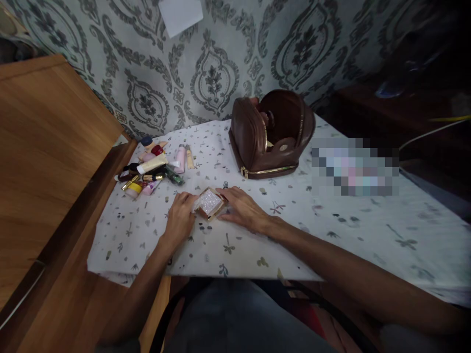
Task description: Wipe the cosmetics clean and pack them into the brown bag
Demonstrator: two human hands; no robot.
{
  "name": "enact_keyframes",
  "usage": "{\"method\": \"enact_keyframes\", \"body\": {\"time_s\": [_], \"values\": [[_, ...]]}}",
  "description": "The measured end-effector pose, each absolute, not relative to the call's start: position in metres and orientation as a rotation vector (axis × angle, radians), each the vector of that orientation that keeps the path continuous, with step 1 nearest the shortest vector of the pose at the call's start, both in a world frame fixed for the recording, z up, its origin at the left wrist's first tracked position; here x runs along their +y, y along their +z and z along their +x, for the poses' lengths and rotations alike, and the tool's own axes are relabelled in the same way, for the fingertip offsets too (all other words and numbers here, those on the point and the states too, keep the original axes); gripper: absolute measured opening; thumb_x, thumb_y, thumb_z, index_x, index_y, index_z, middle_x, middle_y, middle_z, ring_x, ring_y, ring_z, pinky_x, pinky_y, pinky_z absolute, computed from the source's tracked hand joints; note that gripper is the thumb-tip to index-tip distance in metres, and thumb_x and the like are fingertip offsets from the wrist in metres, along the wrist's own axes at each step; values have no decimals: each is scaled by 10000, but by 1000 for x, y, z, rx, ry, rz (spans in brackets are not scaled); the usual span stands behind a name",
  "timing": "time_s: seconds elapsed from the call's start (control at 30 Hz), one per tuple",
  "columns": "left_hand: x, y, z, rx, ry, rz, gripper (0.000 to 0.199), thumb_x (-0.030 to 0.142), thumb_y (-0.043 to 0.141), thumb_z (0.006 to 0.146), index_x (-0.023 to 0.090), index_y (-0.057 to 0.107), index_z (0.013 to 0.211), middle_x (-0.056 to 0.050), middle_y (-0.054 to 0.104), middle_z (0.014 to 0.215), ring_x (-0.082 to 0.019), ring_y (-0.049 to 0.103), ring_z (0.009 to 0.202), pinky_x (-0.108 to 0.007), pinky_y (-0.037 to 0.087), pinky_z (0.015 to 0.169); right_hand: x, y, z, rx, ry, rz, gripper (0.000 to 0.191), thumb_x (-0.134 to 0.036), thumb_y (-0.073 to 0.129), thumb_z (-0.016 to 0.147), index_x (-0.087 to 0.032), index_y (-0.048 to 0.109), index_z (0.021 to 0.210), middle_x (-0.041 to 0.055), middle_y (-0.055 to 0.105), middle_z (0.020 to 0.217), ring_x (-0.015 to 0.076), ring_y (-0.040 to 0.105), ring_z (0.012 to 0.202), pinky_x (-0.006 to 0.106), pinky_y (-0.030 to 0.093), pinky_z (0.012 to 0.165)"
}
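A small square case (211, 203) with a glittery silver top and a gold rim lies on the patterned cloth, one corner pointing towards me. My right hand (243, 208) grips its right side, thumb in front and fingers behind. At the opposite side, my left hand (181, 215) is closed, with its fingers curled. A crumpled, whitish, half-clear piece (196, 204), like tissue or thin plastic, shows between those fingertips and the case. Its exact kind cannot be made out.
Several tubes and cosmetics, among them a cream tube (152, 164) and a pink tube (180, 159), lie heaped at the left. A brown zip bag (248, 139) stands unzipped at the back. A blurred-out object (355, 169) lies right; wooden furniture (55, 147) borders the left.
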State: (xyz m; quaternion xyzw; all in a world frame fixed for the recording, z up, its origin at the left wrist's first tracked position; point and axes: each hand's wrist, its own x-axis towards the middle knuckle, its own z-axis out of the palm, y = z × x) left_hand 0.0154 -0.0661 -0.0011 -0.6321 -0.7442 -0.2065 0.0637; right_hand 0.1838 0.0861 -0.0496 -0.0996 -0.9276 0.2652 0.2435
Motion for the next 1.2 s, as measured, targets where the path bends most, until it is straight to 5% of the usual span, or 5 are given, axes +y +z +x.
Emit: {"method": "enact_keyframes", "body": {"time_s": [0.3,0.57,0.7,0.8,1.2], "values": [[-71,3,41,-2156,-558,-2026,490,-73,432,687,179,620,1063,-86,614,1037,-257,533,1002,-413,510,892,85,-48,182,-2529,720,-308,614,-337,767,788,-171,512,1321,133,660,1163,292,589,1042,462,500,900],[-83,0,47,-2008,-620,-2196,619,-118,409,638,149,590,1166,-103,605,1105,-259,520,1054,-420,519,931,95,-42,176,-2577,908,-417,909,-348,811,679,-165,387,1462,90,681,1035,262,638,940,394,512,829],[-88,1,37,-1944,-672,-2262,653,-137,387,622,152,598,1167,-101,615,1108,-244,525,1058,-408,528,915,92,-23,179,-2663,963,-433,699,-303,748,708,-200,497,1352,31,678,884,211,618,777,325,485,713],[-93,3,32,-1894,-696,-2324,634,-136,392,655,153,601,1180,-100,624,1115,-234,530,1065,-395,537,898,90,-11,181,-2731,1040,-447,499,-348,721,717,-224,574,1178,3,661,834,183,589,716,279,429,637],[-57,18,62,-1701,-123,-2434,254,62,409,940,115,624,1066,-102,637,1011,-246,529,974,-397,518,865,94,-24,180,-2708,1105,-493,482,-370,678,696,-249,519,1134,-22,605,792,162,543,684,256,382,620]]}}
